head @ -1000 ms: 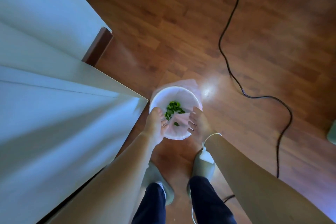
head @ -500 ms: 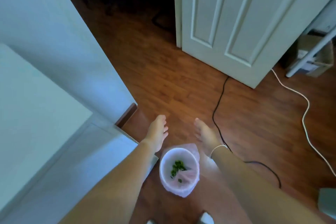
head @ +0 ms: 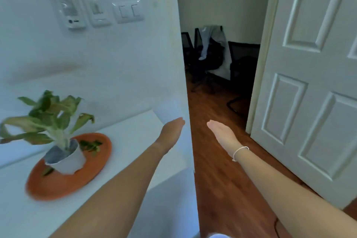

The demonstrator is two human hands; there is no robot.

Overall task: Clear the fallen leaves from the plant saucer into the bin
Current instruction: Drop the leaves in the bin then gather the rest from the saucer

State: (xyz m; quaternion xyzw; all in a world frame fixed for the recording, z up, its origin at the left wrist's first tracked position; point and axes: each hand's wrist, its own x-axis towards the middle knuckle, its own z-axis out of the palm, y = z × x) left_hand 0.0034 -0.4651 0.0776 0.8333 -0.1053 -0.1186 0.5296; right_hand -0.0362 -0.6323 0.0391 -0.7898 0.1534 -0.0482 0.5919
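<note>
Both arms reached forward, side by side. The left hand (head: 172,128) was flat, with its fingers straight and close together, and it held nothing. It hung over the far right corner of the white table (head: 127,137). The right hand (head: 222,133) was flat too, palm turned partly up, fingers straight, and it held nothing. It hung over the brown wood floor (head: 218,179), near the left hand but not touching it. A thin white bracelet (head: 239,152) sat on the right wrist. The orange plant saucer (head: 63,183) lay on the table, to the left of the left arm. It looked like a long oval, and its long side ran from near left to far right. A white pot (head: 67,160) with a leafy plant (head: 46,118) stood on the saucer, tipped a little to the left in the picture. Some green fallen leaves (head: 90,145) lay on the saucer just right of the pot, and one more lay near the pot's left side. The bin was not in view. A white door (head: 313,83) stood open on the right. Light switches (head: 128,11) were on the wall above the table.
</note>
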